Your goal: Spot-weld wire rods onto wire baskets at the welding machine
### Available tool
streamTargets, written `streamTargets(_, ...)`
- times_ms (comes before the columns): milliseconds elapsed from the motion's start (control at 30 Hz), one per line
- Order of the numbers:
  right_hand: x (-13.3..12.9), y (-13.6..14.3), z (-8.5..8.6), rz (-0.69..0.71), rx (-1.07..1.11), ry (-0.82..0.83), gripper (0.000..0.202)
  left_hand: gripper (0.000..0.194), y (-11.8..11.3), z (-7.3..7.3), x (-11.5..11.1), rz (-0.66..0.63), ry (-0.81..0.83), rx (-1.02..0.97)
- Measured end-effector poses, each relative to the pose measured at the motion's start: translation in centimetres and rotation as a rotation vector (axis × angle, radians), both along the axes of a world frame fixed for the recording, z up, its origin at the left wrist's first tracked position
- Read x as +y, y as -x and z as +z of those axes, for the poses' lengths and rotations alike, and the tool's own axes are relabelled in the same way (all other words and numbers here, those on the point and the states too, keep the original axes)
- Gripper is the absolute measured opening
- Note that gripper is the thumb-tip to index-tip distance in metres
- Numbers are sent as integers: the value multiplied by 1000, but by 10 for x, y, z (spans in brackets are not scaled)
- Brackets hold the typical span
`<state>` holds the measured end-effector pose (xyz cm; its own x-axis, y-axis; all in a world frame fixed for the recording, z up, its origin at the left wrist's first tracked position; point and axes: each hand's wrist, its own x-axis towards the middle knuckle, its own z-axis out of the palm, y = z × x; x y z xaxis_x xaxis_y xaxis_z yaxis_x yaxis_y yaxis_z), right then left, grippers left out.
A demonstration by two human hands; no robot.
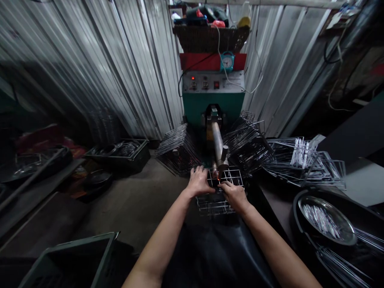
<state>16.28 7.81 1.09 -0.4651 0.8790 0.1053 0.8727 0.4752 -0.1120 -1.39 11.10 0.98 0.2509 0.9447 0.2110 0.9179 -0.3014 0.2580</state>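
Observation:
A wire rack of thin metal rods lies under the electrode arm of a green spot welding machine. A small orange glow shows on the wire at the electrode tip. My left hand is closed on the rack's left side, its thumb reaching toward the middle. On the near right of the glow, my right hand pinches the rack's wire, with its fingertips close to the tip. Whether a separate small rod sits in the right fingers is too small to tell.
Stacks of wire frames flank the machine, with more wire frames farther right. A steel bowl of short metal rods sits in a black tub at right. Green crates stand at left. A teal clock hangs above the control panel.

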Motion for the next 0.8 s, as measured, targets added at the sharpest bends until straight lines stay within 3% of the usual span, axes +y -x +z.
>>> streamTargets(200, -2, -13, -9, -170, 78, -100, 24, 84, 0, -2, 6, 5, -24, -5)
streamTargets(433, 31, -5, -12, -209, 147, -174, 18, 84, 3, -2, 34, 30, -10, -19)
streamTargets(567, 31, -13, -23, -203, 503, -208, 19, 88, 2, 3, 40, -5, 37, -18)
streamTargets(633, 17, -26, -39, -227, 775, -197, 30, 96, 7, 6, 39, -34, 91, -57)
streamTargets(700, -8, -42, -67, -304, 998, -99, 35, 111, 16, 5, 34, -68, 127, -158)
streamTargets(800, -50, -67, -123, -492, 1216, 132, 38, 122, 38, -13, 23, -25, 107, -429)
